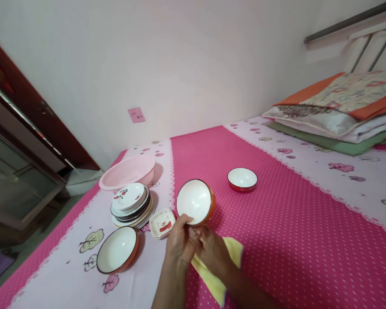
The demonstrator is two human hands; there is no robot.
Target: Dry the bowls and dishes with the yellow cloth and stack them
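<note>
My left hand [181,242] grips an orange bowl with a white inside [194,201], its thumb over the near rim. The bowl is tilted so its inside faces me. Close against the bowl's lower right side, my right hand [210,249] is closed on a yellow cloth [233,249], which hangs out below the hand. Some of the right fingers are hidden behind the bowl and the left hand. Just left of my hands sits a small square white dish [162,221] with a red picture, seemingly stacked on another.
A red bowl [242,178] stands farther back. At left are a tilted orange bowl [117,251], a stack of plates [131,201] and a pink basin [128,171]. Folded bedding [337,111] lies at right on the pink bedspread [202,150], which meets the wall [193,64].
</note>
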